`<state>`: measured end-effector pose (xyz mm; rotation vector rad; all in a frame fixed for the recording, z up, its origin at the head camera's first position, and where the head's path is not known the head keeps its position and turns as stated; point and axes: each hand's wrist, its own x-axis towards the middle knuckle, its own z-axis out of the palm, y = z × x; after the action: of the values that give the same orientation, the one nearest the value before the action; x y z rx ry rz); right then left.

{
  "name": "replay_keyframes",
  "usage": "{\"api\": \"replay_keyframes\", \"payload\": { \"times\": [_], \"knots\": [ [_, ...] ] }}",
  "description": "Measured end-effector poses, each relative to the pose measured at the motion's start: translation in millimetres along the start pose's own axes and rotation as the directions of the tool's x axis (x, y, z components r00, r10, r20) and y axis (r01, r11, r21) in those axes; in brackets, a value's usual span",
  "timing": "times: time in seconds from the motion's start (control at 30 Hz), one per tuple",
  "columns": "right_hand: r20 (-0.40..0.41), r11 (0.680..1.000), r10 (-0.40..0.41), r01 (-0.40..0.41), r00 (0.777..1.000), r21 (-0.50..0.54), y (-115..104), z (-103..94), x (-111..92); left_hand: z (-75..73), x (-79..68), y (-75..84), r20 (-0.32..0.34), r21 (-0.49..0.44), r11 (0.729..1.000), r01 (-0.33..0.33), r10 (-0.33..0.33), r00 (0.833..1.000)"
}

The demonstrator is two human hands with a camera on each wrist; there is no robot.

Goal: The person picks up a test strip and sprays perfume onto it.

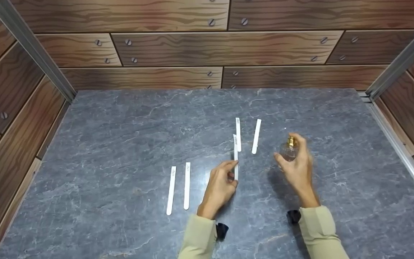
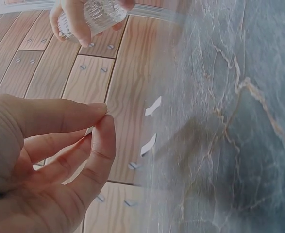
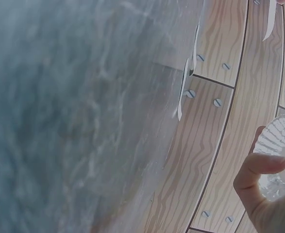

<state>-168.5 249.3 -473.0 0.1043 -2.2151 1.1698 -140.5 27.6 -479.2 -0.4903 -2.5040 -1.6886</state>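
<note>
1. Glass bottle (image 1: 289,154), one: clear, held above the right part of the table (image 1: 120,136), gripped by the right hand (image 1: 298,167), index finger at its top.
2. Held strip (image 1: 236,154), one: white, pinched between thumb and fingers of the left hand (image 1: 221,180).
3. Loose strips (image 1: 187,187), four: white, lying in two pairs, one pair left of the left hand, one farther off between the hands.
4. Head view only: gold top (image 1: 290,141) of the bottle; all five strips, some marked near one end.
5. Wrist views: bottle's ribbed wall, clearer; two loose strips each.
6. Sleeves (image 1: 320,226), two: pale green.
</note>
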Motion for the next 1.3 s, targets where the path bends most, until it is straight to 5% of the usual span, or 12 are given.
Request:
{"api": "replay_keyframes", "payload": {
  "times": [0.17,1.3],
  "knots": [
    [-0.016,0.999,-0.05,0.05,0.999,-0.02,-0.1,1.3,-1.1,0.0,-0.5,1.7,0.007,-0.018,1.0,0.015,-0.015,1.0],
    [-0.06,0.999,0.023,-0.025,0.998,-0.033,-2.2,0.1,1.6,-3.5,-0.8,-1.1,0.007,0.011,1.0,0.015,-0.016,1.0]
  ]
}}
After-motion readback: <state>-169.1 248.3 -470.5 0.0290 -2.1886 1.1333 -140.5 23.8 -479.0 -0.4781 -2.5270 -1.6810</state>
